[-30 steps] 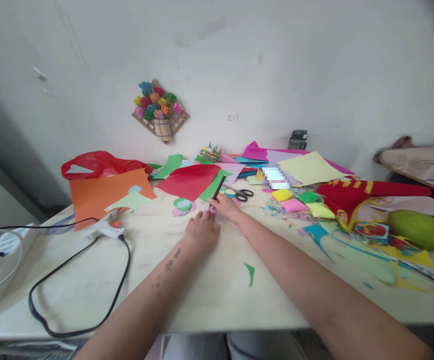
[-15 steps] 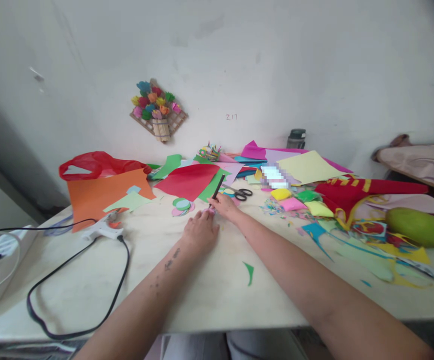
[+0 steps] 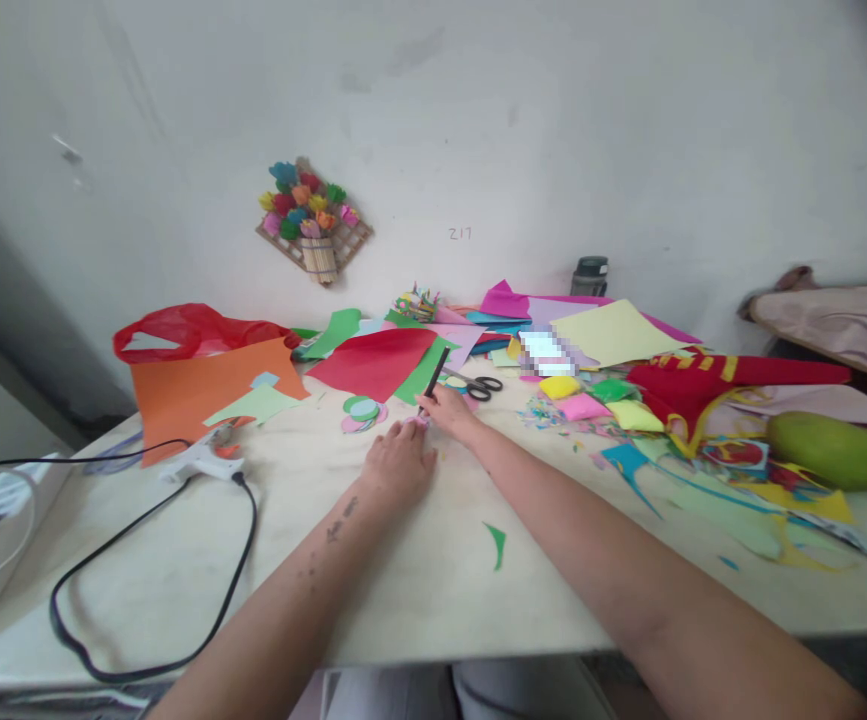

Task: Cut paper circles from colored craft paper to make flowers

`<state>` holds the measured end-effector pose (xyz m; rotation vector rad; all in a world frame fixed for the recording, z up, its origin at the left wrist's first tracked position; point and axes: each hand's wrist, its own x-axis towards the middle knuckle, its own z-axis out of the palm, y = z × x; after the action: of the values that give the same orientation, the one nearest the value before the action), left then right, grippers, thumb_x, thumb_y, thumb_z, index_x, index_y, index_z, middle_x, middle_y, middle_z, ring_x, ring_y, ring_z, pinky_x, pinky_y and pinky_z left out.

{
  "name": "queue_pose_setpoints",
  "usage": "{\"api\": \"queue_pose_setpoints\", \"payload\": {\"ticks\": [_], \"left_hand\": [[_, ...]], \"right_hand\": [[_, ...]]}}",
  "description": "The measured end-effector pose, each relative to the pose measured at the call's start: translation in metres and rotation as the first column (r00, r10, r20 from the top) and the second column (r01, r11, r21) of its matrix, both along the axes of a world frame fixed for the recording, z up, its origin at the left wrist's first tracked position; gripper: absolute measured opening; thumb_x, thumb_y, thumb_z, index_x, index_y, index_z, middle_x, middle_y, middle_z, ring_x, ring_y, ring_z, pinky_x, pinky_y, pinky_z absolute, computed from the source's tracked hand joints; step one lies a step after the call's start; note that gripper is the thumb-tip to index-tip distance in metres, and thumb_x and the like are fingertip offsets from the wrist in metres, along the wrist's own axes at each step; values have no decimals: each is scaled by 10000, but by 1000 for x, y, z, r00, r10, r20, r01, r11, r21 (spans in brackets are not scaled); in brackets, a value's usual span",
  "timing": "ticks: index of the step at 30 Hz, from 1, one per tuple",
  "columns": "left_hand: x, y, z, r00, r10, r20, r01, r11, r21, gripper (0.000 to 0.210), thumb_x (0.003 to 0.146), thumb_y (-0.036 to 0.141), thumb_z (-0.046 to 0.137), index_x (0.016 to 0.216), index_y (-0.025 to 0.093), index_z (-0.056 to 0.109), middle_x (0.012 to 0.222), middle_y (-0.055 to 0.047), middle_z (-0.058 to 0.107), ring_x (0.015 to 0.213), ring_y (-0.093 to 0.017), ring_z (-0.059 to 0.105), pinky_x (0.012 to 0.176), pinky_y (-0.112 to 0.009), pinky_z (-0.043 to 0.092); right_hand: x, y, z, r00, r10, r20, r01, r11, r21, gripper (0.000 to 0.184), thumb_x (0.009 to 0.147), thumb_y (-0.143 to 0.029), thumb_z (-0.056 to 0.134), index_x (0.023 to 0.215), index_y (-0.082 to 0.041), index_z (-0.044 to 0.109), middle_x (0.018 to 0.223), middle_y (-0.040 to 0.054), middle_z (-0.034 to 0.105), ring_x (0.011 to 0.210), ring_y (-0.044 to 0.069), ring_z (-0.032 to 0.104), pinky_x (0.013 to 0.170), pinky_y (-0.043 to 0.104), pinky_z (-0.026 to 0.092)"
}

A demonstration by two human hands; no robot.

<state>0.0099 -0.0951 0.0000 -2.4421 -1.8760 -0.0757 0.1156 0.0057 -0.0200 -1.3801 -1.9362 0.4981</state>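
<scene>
My right hand is closed around a black pen, which leans up and to the right with its lower end in my fingers. My left hand rests on the table with its fingers bent, holding down a small piece of pink paper. Most of that paper is hidden by my fingers, and the pen's tip cannot be made out. Left of my hands lie several cut paper circles in green, pink and blue. Black-handled scissors lie just beyond my right hand.
A white glue gun with a black cord lies at the left, near orange paper. Red paper lies behind my hands. Small colourful packets and paper scraps cover the right. A green scrap lies near the front.
The view has shifted very slightly. Both hands keep the same place, with the pen in my right hand.
</scene>
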Motion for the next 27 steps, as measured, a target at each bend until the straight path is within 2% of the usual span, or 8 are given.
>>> {"api": "queue_pose_setpoints", "payload": {"ticks": [7,15,27], "left_hand": [[-1,0,1,1000,-26,-1,26,999,37,472,856,346,287,1273,151,391,1299,-94,445,1203,-230,375,966,-355,327],[-1,-2,3,1000,-13,-19,14,999,34,474,858,364,274,1272,165,389,1275,-84,463,1175,-236,400,924,-383,368],[1,-2,5,999,-14,-37,15,999,33,492,855,379,272,1280,160,384,1275,-89,463,1169,-239,403,918,-394,377]], "right_hand": [[0,-2,3,999,-31,10,31,999,-8,204,831,-296,472,839,-159,622,721,39,663,722,137,597,655,206,402],[6,1,-1,994,-58,-87,59,998,1,231,818,-351,475,810,-173,622,682,24,661,714,143,609,647,217,419],[11,1,-3,996,-19,-90,19,1000,1,188,781,-323,515,751,-176,629,644,21,670,707,145,625,624,210,426]]}}
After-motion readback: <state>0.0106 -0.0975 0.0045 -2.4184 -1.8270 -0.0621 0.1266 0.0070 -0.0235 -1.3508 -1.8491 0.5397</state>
